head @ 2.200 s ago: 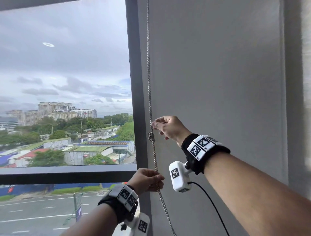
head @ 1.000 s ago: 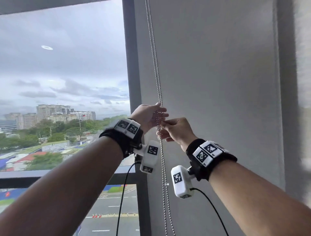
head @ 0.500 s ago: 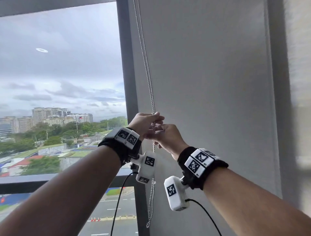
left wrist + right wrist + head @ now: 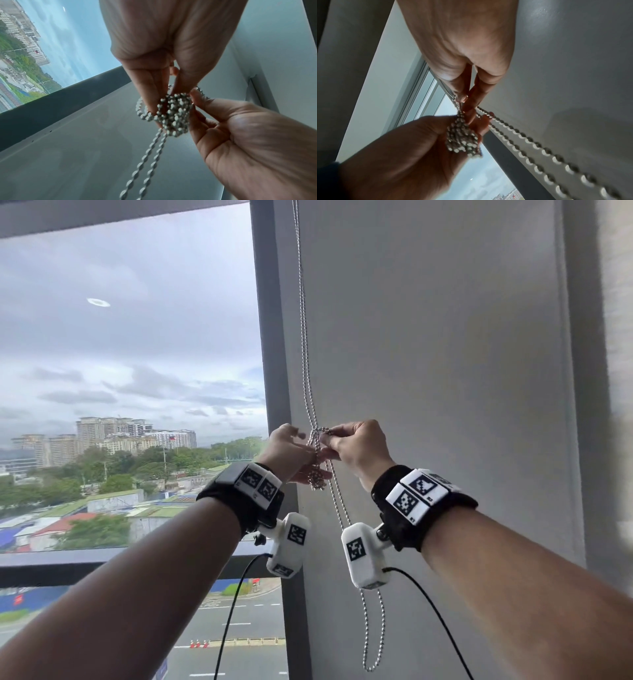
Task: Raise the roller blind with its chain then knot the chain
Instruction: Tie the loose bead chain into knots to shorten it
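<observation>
A silver bead chain hangs in two strands beside the dark window post. At chest height it is bunched into a loose clump. My left hand pinches the clump from the left, fingers curled round it. From the right, my right hand pinches the strands just above the clump between thumb and fingertips. Below the hands the chain's free loop dangles against the flat grey surface. I cannot tell whether that surface is blind fabric or wall.
Bare window glass on the left looks out on sky, buildings and a road. A dark sill rail crosses below it. Black cables hang from both wrist cameras.
My left hand came up from low on the chain to meet the right. Since half a second ago the hands have drawn slightly apart, with a bunched clump of chain between them.
</observation>
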Available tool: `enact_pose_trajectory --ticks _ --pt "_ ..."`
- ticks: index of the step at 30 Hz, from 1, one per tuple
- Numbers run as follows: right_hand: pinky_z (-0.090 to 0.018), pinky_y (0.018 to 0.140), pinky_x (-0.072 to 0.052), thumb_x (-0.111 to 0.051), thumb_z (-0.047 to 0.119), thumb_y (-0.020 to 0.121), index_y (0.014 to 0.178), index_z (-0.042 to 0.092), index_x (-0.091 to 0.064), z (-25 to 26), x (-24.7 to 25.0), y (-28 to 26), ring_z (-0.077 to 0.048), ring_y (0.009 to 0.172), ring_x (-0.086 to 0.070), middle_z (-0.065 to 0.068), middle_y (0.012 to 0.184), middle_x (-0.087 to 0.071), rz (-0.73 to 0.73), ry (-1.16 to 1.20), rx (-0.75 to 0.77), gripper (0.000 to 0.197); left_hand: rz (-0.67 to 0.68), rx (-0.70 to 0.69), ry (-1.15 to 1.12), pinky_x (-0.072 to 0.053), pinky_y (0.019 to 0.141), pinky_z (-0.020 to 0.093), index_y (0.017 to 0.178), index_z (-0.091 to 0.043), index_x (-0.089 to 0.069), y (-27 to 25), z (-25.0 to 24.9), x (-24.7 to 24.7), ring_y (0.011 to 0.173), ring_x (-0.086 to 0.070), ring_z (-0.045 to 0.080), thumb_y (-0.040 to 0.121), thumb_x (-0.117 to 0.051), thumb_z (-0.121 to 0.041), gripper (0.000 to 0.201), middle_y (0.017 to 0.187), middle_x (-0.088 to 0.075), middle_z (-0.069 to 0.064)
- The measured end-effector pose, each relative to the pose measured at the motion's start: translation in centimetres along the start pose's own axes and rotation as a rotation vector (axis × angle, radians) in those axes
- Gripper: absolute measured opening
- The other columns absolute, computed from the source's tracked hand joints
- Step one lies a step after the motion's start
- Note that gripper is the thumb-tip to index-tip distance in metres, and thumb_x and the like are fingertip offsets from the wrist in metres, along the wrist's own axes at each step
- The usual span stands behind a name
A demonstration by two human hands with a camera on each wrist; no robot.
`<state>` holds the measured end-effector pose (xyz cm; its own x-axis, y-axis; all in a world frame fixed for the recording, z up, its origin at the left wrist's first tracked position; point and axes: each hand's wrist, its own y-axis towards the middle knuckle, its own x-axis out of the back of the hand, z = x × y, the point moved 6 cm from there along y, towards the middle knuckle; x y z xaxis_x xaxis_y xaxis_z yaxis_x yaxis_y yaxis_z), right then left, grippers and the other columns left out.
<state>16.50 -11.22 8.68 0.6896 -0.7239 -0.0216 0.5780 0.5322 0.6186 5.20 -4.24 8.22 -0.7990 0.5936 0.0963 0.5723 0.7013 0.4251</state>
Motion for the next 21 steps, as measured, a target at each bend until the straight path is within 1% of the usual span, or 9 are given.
enact_pose_trajectory --ticks 3,7,9,11,14,16,18,19,21 --pt "-0.046 0.076 -0.061 -0.079 0.005 0.074 0.079 0.006 -0.075 0.2 -0.6 0.6 -0.034 0.075 -0.075 -0.018 0.081 -0.076 0.003 0.025 -0.017 0.006 0.052 0.04 0.002 -0.056 0.062 0.055 0.118 -0.004 -0.036 -0.3 0.4 -0.5 0.061 -0.068 0.033 0.081 -0.061 0.007 0.045 0.085 -0.067 0.015" --pt "-0.043 0.07 -0.062 -0.072 -0.001 0.081 0.079 0.006 -0.07 0.5 -1.0 0.1 -0.031 0.066 -0.07 -0.02 0.082 -0.072 0.076 0.128 -0.095 0.007 0.105 0.058 0.002 -0.058 0.053 0.042 0.122 -0.002 -0.035 -0.6 0.9 -0.5 0.052 -0.068 0.025 0.078 -0.067 0.004 0.054 0.085 -0.069 0.017" --pt "-0.039 0.062 -0.06 -0.067 -0.005 0.084 0.083 0.003 -0.066 0.4 -1.2 -0.3 -0.03 0.06 -0.068 -0.019 0.077 -0.069 0.128 0.26 -0.158 0.008 0.068 0.049 0.004 -0.058 0.05 0.037 0.122 -0.002 -0.037 -0.5 1.0 -0.1 0.05 -0.066 0.023 0.075 -0.069 0.005 0.057 0.079 -0.068 0.016" --pt "-0.033 0.055 -0.059 -0.063 -0.007 0.086 0.089 0.001 -0.064 0.1 -1.3 -0.6 -0.026 0.055 -0.066 -0.016 0.075 -0.067 0.157 0.377 -0.214 0.009 0.031 0.034 0.012 -0.057 0.055 0.037 0.122 -0.001 -0.04 -0.3 1.2 0.3 0.054 -0.063 0.022 0.071 -0.071 0.005 0.06 0.081 -0.064 0.014" --pt "-0.033 0.058 -0.057 -0.056 -0.007 0.087 0.097 0.004 -0.066 -0.3 -1.3 -0.7 -0.021 0.056 -0.061 -0.011 0.074 -0.063 0.182 0.432 -0.272 0.018 0.044 0.04 0.001 -0.057 0.055 0.033 0.12 -0.001 -0.042 -0.1 1.4 0.5 0.055 -0.062 0.019 0.071 -0.071 0.005 0.058 0.087 -0.06 0.013" --pt "-0.032 0.062 -0.047 -0.052 -0.005 0.084 0.102 0.005 -0.069 -0.5 -1.3 -0.8 -0.015 0.054 -0.052 -0.006 0.069 -0.058 0.183 0.376 -0.287 0.027 0.07 0.071 -0.067 -0.058 0.058 0.035 0.115 -0.001 -0.041 0.1 1.5 0.8 0.055 -0.062 0.021 0.072 -0.068 0.008 0.051 0.081 -0.059 0.012" --pt "-0.028 0.056 -0.036 -0.052 -0.003 0.077 0.107 0.0 -0.069 -0.6 -1.2 -0.9 -0.012 0.052 -0.043 -0.003 0.068 -0.054 0.184 0.294 -0.262 0.034 0.079 0.081 -0.17 -0.058 0.065 0.039 0.102 -0.006 -0.042 0.2 1.5 1.4 0.058 -0.06 0.024 0.075 -0.062 0.01 0.038 0.076 -0.056 0.012" --pt "-0.026 0.054 -0.034 -0.054 -0.003 0.076 0.105 -0.001 -0.068 -0.6 -1.1 -1.0 -0.012 0.053 -0.042 -0.002 0.068 -0.054 0.187 0.219 -0.228 0.033 0.069 0.068 -0.187 -0.058 0.065 0.038 0.093 -0.008 -0.044 0.3 1.5 1.9 0.059 -0.058 0.024 0.075 -0.06 0.011 0.031 0.074 -0.054 0.012" --pt "-0.026 0.053 -0.037 -0.054 -0.001 0.075 0.091 0.001 -0.069 -0.8 -0.9 -1.4 -0.014 0.056 -0.044 -0.003 0.067 -0.054 0.194 -0.035 -0.13 0.022 0.028 0.021 -0.134 -0.05 0.054 0.029 0.074 -0.012 -0.046 0.4 1.4 3.0 0.055 -0.051 0.02 0.074 -0.059 0.009 0.024 0.071 -0.051 0.01"
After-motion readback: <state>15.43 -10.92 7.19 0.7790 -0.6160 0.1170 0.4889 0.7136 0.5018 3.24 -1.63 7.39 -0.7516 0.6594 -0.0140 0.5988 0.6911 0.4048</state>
